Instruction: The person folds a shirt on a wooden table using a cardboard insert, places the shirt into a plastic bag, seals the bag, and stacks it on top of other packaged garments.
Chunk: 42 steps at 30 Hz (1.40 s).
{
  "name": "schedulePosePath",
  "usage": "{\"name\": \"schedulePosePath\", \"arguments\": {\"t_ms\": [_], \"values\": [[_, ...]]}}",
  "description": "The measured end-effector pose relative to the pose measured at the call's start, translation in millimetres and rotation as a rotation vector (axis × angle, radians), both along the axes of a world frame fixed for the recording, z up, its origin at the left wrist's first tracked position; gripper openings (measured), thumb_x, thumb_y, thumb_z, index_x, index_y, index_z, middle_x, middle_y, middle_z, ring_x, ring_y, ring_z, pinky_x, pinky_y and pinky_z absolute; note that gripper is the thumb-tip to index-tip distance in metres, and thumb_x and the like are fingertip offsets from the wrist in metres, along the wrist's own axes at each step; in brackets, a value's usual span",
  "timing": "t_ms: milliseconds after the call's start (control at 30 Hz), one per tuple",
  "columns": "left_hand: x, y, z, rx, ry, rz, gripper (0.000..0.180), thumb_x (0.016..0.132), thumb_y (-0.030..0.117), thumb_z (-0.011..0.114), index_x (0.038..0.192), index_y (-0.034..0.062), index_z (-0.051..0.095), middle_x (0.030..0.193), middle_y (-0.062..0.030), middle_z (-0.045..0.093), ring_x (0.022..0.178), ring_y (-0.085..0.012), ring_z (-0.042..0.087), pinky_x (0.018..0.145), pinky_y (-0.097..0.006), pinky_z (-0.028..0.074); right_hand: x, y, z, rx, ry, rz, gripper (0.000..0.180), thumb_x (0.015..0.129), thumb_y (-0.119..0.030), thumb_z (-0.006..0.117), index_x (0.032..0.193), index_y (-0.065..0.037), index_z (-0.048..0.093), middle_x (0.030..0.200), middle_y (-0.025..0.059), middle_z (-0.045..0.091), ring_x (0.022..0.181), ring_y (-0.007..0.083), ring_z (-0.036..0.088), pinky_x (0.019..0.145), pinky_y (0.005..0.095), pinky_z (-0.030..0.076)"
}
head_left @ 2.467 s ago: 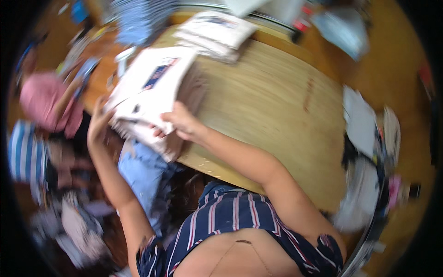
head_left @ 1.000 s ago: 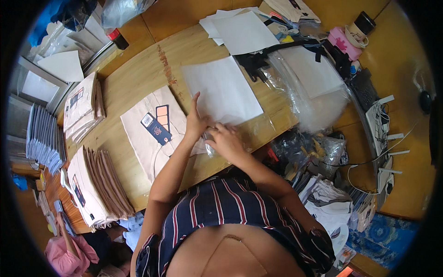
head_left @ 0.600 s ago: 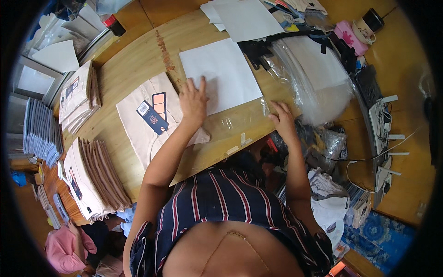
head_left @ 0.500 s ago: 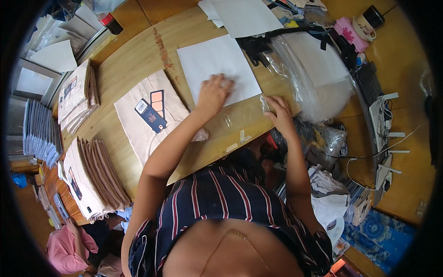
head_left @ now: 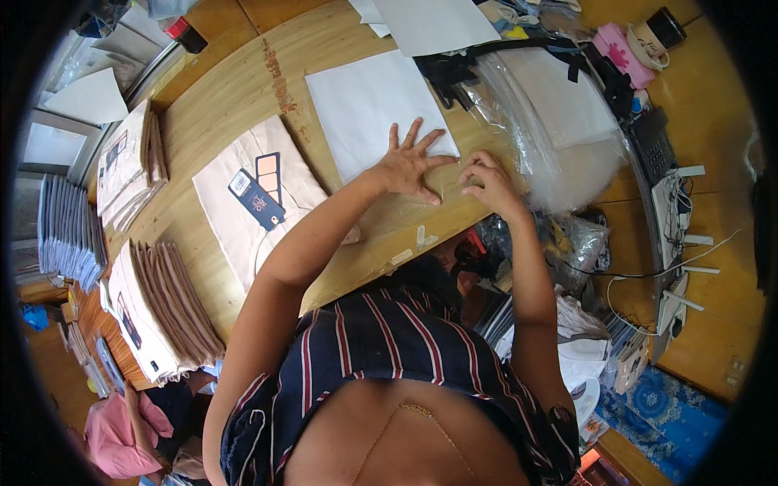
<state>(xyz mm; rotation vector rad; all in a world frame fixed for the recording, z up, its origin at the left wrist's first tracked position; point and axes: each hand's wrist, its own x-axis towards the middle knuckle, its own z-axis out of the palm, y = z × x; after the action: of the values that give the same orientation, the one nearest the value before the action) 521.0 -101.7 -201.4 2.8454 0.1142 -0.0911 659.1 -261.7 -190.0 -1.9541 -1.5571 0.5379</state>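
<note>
My left hand (head_left: pixel 411 168) is open, fingers spread wide, lying over the near right part of a white sheet (head_left: pixel 356 97) on the table. Just right of it, my right hand (head_left: pixel 493 186) is curled near the sheet's right corner, thumb and forefinger bent toward each other. Whatever they pinch, if anything, is too small to make out. To the left lies a folded pale pink garment (head_left: pixel 227 178), partly behind my left forearm. A dark blue tag (head_left: pixel 256 199) and a card with peach panels (head_left: pixel 268 178) rest on it.
Folded beige garments stand in a near stack (head_left: pixel 174 304) and a far stack (head_left: pixel 134 166) at left, beside blue folded garments (head_left: pixel 71 231). Clear plastic bags (head_left: pixel 567 138) lie at right. More white paper (head_left: pixel 433 24) is at the back. A person in pink (head_left: pixel 121 437) is at lower left.
My left hand has shifted right and nearer, its fingers spreading. The clear plastic seen between thumb and finger of my right hand no longer shows there, and that hand has curled.
</note>
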Motion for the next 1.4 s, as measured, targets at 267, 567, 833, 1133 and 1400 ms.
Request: {"name": "schedulePosePath", "arguments": {"t_ms": [267, 567, 833, 1133, 1400], "values": [[-3, -1, -15, 0.128, -0.098, 0.002, 0.047, 0.079, 0.058, 0.030, 0.123, 0.0428, 0.033, 0.139, -0.0044, 0.008, 0.126, -0.0383, -0.002, 0.090, -0.067, 0.004, -22, -21, -10, 0.262, -0.157, -0.046, 0.005, 0.064, -0.002, 0.059, 0.067, -0.001, 0.056, 0.079, 0.0093, 0.054, 0.081, 0.0267, 0.049, 0.072, 0.0342, 0.040], [-12, 3, -9, 0.043, -0.223, 0.101, 0.045, 0.082, 0.053, 0.030, 0.125, 0.0391, 0.031, 0.138, -0.0062, 0.014, 0.127, -0.0352, 0.003, 0.093, -0.064, 0.003, -55, -54, 19, 0.136, -0.465, -0.092, 0.014, 0.065, -0.010, 0.062, 0.077, -0.005, 0.056, 0.085, 0.0062, 0.055, 0.091, 0.0250, 0.047, 0.082, 0.0393, 0.031], [-72, 16, -7, 0.258, -0.137, 0.218, 0.047, 0.081, 0.056, 0.028, 0.126, 0.0406, 0.027, 0.138, -0.0005, 0.015, 0.127, -0.0329, 0.008, 0.093, -0.064, 0.006, -69, 6, 30, 0.024, -0.417, 0.072, 0.015, 0.064, -0.013, 0.063, 0.076, -0.008, 0.057, 0.084, 0.0029, 0.056, 0.091, 0.0192, 0.049, 0.086, 0.0406, 0.025], [-68, 15, -15, 0.292, -0.061, 0.334, 0.049, 0.082, 0.058, 0.020, 0.127, 0.0405, 0.024, 0.139, -0.0001, 0.010, 0.127, -0.0343, 0.006, 0.092, -0.064, 0.008, -83, -45, 12, 0.328, -0.489, 0.022, 0.006, 0.064, -0.006, 0.060, 0.069, -0.010, 0.059, 0.079, -0.0003, 0.056, 0.089, 0.0141, 0.052, 0.087, 0.0404, 0.024], [-50, 0, -23, 0.299, -0.117, 0.380, 0.045, 0.084, 0.053, 0.023, 0.127, 0.0400, 0.025, 0.139, -0.0016, 0.011, 0.126, -0.0372, 0.007, 0.090, -0.067, 0.009, -67, -75, -7, 0.270, -0.504, -0.071, 0.009, 0.068, -0.013, 0.062, 0.077, -0.010, 0.060, 0.084, 0.0002, 0.057, 0.098, 0.0162, 0.050, 0.090, 0.0449, 0.019]]}}
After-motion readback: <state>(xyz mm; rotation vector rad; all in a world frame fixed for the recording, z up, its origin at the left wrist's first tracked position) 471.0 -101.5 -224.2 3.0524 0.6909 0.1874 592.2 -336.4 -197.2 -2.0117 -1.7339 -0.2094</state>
